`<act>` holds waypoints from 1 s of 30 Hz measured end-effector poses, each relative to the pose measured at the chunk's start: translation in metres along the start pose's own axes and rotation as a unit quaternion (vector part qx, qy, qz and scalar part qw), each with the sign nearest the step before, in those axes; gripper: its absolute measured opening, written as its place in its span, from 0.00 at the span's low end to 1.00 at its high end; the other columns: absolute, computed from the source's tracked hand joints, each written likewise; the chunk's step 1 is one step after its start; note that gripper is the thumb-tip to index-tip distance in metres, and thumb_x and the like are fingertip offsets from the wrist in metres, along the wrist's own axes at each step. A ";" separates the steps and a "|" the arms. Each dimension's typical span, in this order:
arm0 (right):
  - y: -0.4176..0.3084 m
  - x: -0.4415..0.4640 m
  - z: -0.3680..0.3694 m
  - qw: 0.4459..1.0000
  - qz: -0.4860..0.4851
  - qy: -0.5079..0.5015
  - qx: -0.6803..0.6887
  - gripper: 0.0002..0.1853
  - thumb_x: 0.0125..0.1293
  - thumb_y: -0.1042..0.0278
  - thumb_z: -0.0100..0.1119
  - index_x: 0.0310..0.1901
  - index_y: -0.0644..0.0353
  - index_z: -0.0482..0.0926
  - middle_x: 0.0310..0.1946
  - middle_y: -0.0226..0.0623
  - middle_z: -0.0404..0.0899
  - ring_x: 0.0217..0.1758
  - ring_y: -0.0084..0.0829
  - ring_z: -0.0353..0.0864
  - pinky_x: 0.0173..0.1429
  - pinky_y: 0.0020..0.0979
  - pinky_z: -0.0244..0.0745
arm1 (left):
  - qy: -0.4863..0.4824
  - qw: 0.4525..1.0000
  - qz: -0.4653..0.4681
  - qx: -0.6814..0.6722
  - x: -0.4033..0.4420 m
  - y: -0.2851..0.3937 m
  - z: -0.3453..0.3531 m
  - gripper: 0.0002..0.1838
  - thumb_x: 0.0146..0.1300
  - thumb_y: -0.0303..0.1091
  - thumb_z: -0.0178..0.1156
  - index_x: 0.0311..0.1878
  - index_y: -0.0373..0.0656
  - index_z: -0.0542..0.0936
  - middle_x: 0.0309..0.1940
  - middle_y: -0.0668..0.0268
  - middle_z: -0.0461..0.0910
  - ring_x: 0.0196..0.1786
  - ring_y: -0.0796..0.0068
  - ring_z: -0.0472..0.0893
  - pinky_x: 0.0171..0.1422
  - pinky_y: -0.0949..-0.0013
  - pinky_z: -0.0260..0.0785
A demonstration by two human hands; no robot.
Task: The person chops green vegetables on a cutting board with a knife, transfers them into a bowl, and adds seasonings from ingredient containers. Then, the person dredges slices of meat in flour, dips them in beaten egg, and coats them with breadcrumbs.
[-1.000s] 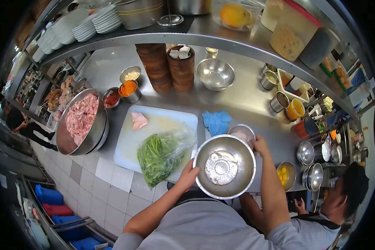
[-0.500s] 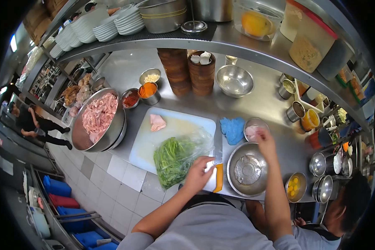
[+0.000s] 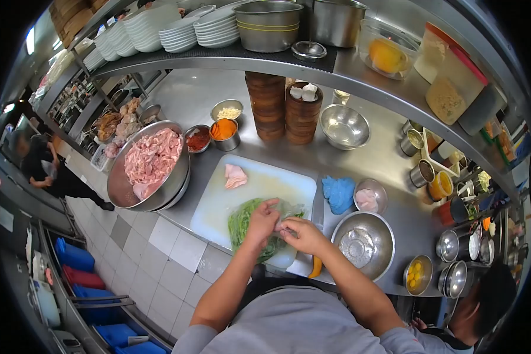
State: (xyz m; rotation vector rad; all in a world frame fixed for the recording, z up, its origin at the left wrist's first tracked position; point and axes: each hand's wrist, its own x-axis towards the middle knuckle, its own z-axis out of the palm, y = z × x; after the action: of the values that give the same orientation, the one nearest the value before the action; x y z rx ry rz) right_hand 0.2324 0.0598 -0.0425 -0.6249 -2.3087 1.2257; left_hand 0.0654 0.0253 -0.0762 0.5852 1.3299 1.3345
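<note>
A clear plastic bag of leafy greens (image 3: 237,227) lies on the white cutting board (image 3: 209,203). My left hand (image 3: 262,223) is closed on the bag's plastic from the left. Right beside it, my right hand (image 3: 300,235) pinches the gathered mouth of the bag. Below my right forearm shows a yellow handle (image 3: 316,267), partly covered. A piece of raw pale meat (image 3: 235,176) rests at the board's upper left. Right of the board are a crumpled blue plastic bag (image 3: 338,194), a small bowl (image 3: 383,192) with pale meat in it, and a larger metal bowl (image 3: 383,236).
A big steel bowl (image 3: 117,177) heaped with raw meat stands left. Spice bowls (image 3: 225,141) and stacked bamboo steamers (image 3: 266,112) sit behind the board. A bowl of egg yolks (image 3: 417,277) is near a co-worker (image 3: 484,301) on the right. A shelf (image 3: 218,66) overhangs the counter.
My left hand has left the white and yellow object and moved to the bag. My right hand has come from the small bowl to the bag's mouth. The view has shifted slightly.
</note>
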 end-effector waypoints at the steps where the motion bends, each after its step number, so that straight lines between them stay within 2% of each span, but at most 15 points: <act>1: 0.000 -0.002 0.004 1.000 0.000 0.001 0.002 0.11 0.64 0.69 0.56 0.47 0.60 0.79 0.41 0.44 0.81 0.43 0.44 0.82 0.50 0.39 0.76 | -0.004 0.999 0.013 -0.030 0.002 -0.002 -0.008 0.24 0.66 0.27 0.58 0.64 0.37 0.68 0.39 0.61 0.76 0.36 0.76 0.77 0.39 0.73 0.72; 2: 0.000 -0.005 0.007 0.998 0.046 0.003 0.045 0.12 0.65 0.70 0.54 0.49 0.61 0.79 0.42 0.45 0.81 0.43 0.43 0.82 0.51 0.37 0.77 | -0.005 1.000 0.012 -0.028 0.004 -0.006 -0.011 0.24 0.66 0.27 0.58 0.64 0.37 0.68 0.39 0.61 0.76 0.36 0.76 0.77 0.39 0.73 0.72; 4: 0.004 -0.012 0.011 0.992 0.094 0.011 0.088 0.14 0.65 0.71 0.53 0.51 0.62 0.78 0.43 0.45 0.81 0.43 0.43 0.83 0.51 0.36 0.77 | 0.043 0.976 -0.024 -0.214 -0.007 0.016 -0.003 0.22 0.66 0.22 0.53 0.64 0.39 0.68 0.38 0.62 0.75 0.33 0.75 0.76 0.36 0.74 0.71; 6: 0.009 -0.019 0.012 0.924 0.274 0.048 0.262 0.16 0.69 0.74 0.48 0.57 0.63 0.75 0.40 0.41 0.80 0.42 0.32 0.82 0.46 0.34 0.77 | 0.047 0.969 -0.028 -0.240 -0.009 0.020 -0.007 0.21 0.66 0.21 0.51 0.63 0.40 0.68 0.38 0.64 0.75 0.32 0.77 0.74 0.35 0.75 0.69; 7: 0.010 -0.021 0.010 0.924 0.275 0.052 0.261 0.16 0.69 0.74 0.48 0.57 0.63 0.75 0.40 0.41 0.80 0.42 0.32 0.82 0.46 0.34 0.77 | 0.054 0.962 -0.030 -0.268 -0.010 0.023 -0.007 0.21 0.66 0.20 0.50 0.62 0.41 0.69 0.37 0.66 0.74 0.30 0.78 0.73 0.33 0.76 0.68; 9: 0.005 -0.021 0.007 0.979 0.194 0.052 0.021 0.18 0.69 0.75 0.48 0.60 0.64 0.73 0.41 0.45 0.80 0.43 0.38 0.82 0.47 0.35 0.77 | 0.051 0.972 -0.013 -0.231 -0.015 0.029 -0.005 0.20 0.67 0.20 0.50 0.62 0.42 0.70 0.36 0.68 0.73 0.30 0.80 0.72 0.32 0.76 0.66; 10: -0.001 -0.017 0.006 0.979 0.195 0.054 0.022 0.18 0.69 0.75 0.48 0.60 0.64 0.73 0.41 0.45 0.80 0.43 0.38 0.82 0.47 0.35 0.77 | 0.051 0.980 0.006 -0.195 -0.019 0.034 -0.004 0.20 0.67 0.20 0.49 0.61 0.43 0.70 0.35 0.70 0.72 0.29 0.82 0.70 0.30 0.77 0.64; 12: -0.014 -0.007 0.009 0.988 0.028 0.128 -0.083 0.19 0.68 0.71 0.50 0.59 0.65 0.73 0.43 0.51 0.80 0.43 0.46 0.82 0.49 0.39 0.77 | 0.043 0.985 0.028 -0.164 -0.026 0.039 0.004 0.19 0.67 0.21 0.50 0.60 0.44 0.71 0.35 0.72 0.72 0.29 0.84 0.69 0.29 0.78 0.63; 16: 0.006 0.004 0.025 0.975 0.141 0.097 -0.144 0.19 0.65 0.63 0.55 0.54 0.66 0.77 0.44 0.57 0.80 0.45 0.53 0.81 0.52 0.44 0.75 | 0.029 0.990 0.083 -0.108 -0.026 0.034 0.018 0.15 0.68 0.24 0.51 0.57 0.43 0.74 0.33 0.74 0.71 0.25 0.87 0.66 0.26 0.79 0.59; 18: 0.009 0.009 0.029 0.967 0.245 -0.002 -0.063 0.18 0.61 0.60 0.58 0.45 0.69 0.79 0.41 0.60 0.81 0.48 0.56 0.80 0.54 0.48 0.74 | 0.016 0.993 0.103 -0.062 -0.027 0.029 0.029 0.14 0.69 0.25 0.51 0.56 0.43 0.75 0.32 0.75 0.70 0.25 0.88 0.65 0.26 0.80 0.57; 20: -0.001 0.007 0.032 0.964 0.241 -0.037 -0.105 0.19 0.61 0.59 0.59 0.45 0.69 0.79 0.41 0.60 0.81 0.48 0.57 0.81 0.54 0.49 0.74 | 0.015 0.985 0.168 0.047 -0.022 0.012 0.038 0.12 0.72 0.27 0.51 0.56 0.44 0.76 0.29 0.78 0.69 0.22 0.90 0.62 0.25 0.80 0.56; 23: -0.032 0.001 0.025 0.952 0.246 -0.066 -0.169 0.20 0.59 0.59 0.61 0.45 0.68 0.79 0.41 0.58 0.82 0.47 0.56 0.81 0.52 0.48 0.76 | 0.032 0.961 0.268 0.068 -0.004 -0.011 0.033 0.12 0.72 0.27 0.50 0.56 0.44 0.76 0.27 0.78 0.68 0.23 0.90 0.62 0.26 0.80 0.56; 27: -0.047 -0.011 0.018 0.957 0.262 0.021 -0.125 0.20 0.54 0.64 0.67 0.46 0.66 0.76 0.38 0.54 0.82 0.44 0.55 0.82 0.50 0.47 0.76 | 0.013 0.992 0.078 -0.100 -0.030 0.038 0.025 0.14 0.69 0.23 0.49 0.56 0.42 0.76 0.35 0.74 0.71 0.27 0.88 0.65 0.30 0.80 0.59; 29: -0.046 -0.011 0.021 0.961 0.260 0.028 -0.089 0.21 0.52 0.66 0.69 0.46 0.66 0.75 0.38 0.54 0.81 0.43 0.54 0.81 0.50 0.46 0.76 | 0.006 0.992 0.065 -0.104 -0.027 0.044 0.021 0.15 0.68 0.22 0.49 0.57 0.41 0.75 0.34 0.75 0.71 0.28 0.88 0.65 0.29 0.81 0.59; 30: -0.042 -0.010 0.025 0.975 0.194 0.050 -0.096 0.21 0.51 0.67 0.70 0.45 0.66 0.75 0.39 0.54 0.80 0.44 0.54 0.81 0.51 0.46 0.76 | -0.004 0.993 0.045 -0.113 -0.025 0.045 0.019 0.15 0.68 0.22 0.50 0.57 0.41 0.75 0.35 0.75 0.71 0.28 0.88 0.66 0.29 0.81 0.58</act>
State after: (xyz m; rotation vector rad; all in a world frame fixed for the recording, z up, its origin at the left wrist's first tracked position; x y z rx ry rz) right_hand 0.2187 0.0164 -0.0210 -1.2256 -2.3040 1.1047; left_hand 0.0737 0.0202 -0.0218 0.4992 1.1380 1.5309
